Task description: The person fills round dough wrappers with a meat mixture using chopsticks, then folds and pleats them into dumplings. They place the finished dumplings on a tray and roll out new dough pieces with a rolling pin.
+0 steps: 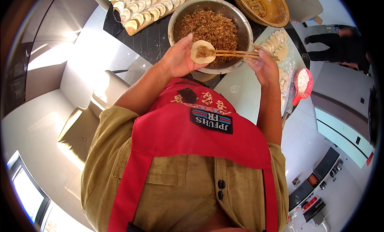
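On the palm and fingers of my left hand (178,58) rests a round dumpling wrapper (206,58). A lump of brown minced filling (204,52) lies on the wrapper. My right hand (265,67) grips a pair of wooden chopsticks (237,53), whose tips touch that lump. Just beyond both hands stands a wide steel bowl (248,31) holding a heap of the same filling (210,28). The wrapper and chopsticks are over the near part of this bowl.
Rows of folded dumplings (154,13) cover a wooden board (131,31) at far left. A brown basin (280,10) stands at far right. Wrappers (279,44) lie on a pale mat (240,94), near a knife (288,103) and a red scoop of flour (303,82). Another person (336,49) stands at right.
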A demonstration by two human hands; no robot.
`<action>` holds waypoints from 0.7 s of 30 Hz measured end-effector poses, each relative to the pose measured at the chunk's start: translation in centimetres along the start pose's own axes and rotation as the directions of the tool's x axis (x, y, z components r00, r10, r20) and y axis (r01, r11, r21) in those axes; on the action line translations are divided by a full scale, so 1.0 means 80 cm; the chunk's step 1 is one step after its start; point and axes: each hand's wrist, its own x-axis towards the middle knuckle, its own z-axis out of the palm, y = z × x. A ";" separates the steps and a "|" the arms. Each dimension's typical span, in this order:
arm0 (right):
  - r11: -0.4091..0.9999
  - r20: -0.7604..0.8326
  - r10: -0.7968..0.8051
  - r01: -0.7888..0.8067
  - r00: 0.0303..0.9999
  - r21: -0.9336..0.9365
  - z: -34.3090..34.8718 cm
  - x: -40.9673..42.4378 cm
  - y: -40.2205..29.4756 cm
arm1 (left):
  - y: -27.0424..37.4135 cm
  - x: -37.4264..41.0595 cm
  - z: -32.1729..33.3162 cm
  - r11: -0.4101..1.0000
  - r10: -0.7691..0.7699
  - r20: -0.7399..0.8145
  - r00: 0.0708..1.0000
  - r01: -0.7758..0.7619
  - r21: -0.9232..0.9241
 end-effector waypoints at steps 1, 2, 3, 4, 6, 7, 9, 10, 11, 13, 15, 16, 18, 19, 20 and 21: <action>1.000 -0.002 -0.004 0.004 1.000 -0.002 -0.004 -0.001 -0.003 | 0.000 0.000 0.000 1.000 -0.001 -0.008 1.000 0.001 -0.010; 1.000 -0.005 -0.009 0.009 1.000 -0.005 -0.008 -0.002 -0.005 | 0.000 0.001 0.000 1.000 -0.002 -0.016 1.000 0.002 -0.020; 1.000 -0.008 -0.013 0.013 1.000 -0.006 -0.011 -0.003 -0.007 | 0.001 0.001 0.000 1.000 -0.001 -0.011 1.000 0.001 -0.008; 1.000 0.000 -0.016 0.016 1.000 0.001 -0.010 -0.003 -0.008 | 0.002 0.001 0.000 1.000 0.000 -0.005 1.000 0.000 0.003; 1.000 0.019 -0.021 0.020 1.000 0.017 -0.007 -0.002 -0.009 | 0.001 0.003 0.000 1.000 -0.004 0.011 1.000 0.004 0.003; 1.000 0.018 -0.020 0.020 1.000 0.022 -0.006 0.000 -0.006 | 0.000 0.005 -0.001 1.000 -0.008 0.022 1.000 0.008 -0.009; 0.999 0.016 -0.018 0.018 1.000 0.033 -0.006 0.005 0.004 | -0.001 0.006 0.001 1.000 -0.016 0.016 1.000 0.016 -0.019; 1.000 -0.003 -0.018 0.018 1.000 0.022 -0.006 0.003 0.004 | -0.001 0.006 0.002 1.000 -0.019 -0.001 1.000 0.019 -0.018; 1.000 -0.021 -0.018 0.018 1.000 0.011 -0.005 0.000 0.003 | -0.001 0.005 0.004 1.000 -0.023 -0.018 1.000 0.023 -0.017; 1.000 -0.031 -0.029 0.029 0.999 0.000 -0.008 -0.003 -0.001 | 0.001 0.004 0.004 1.000 -0.007 -0.020 1.000 0.007 -0.011; 0.999 -0.018 -0.052 0.052 0.998 0.001 -0.018 -0.004 -0.010 | 0.002 0.003 0.004 1.000 -0.004 -0.021 1.000 0.004 -0.008; 0.999 -0.017 -0.051 0.051 0.999 0.015 -0.017 -0.004 -0.012 | 0.004 0.002 0.004 1.000 -0.009 -0.021 1.000 0.009 -0.007; 0.998 -0.016 -0.049 0.049 0.999 0.044 -0.014 -0.005 -0.016 | 0.004 0.002 0.003 1.000 -0.016 -0.011 1.000 0.016 -0.011; 0.998 -0.012 -0.050 0.050 0.999 0.025 -0.011 -0.005 -0.014 | 0.004 0.004 0.002 1.000 -0.018 -0.001 1.000 0.018 -0.015; 0.999 -0.007 -0.051 0.051 0.999 0.007 -0.006 -0.003 -0.010 | 0.004 0.004 0.001 1.000 -0.020 0.009 1.000 0.020 -0.020; 0.999 -0.001 -0.052 0.052 0.999 -0.011 -0.003 -0.001 -0.008 | 0.004 0.004 0.003 1.000 -0.022 -0.002 1.000 0.022 -0.012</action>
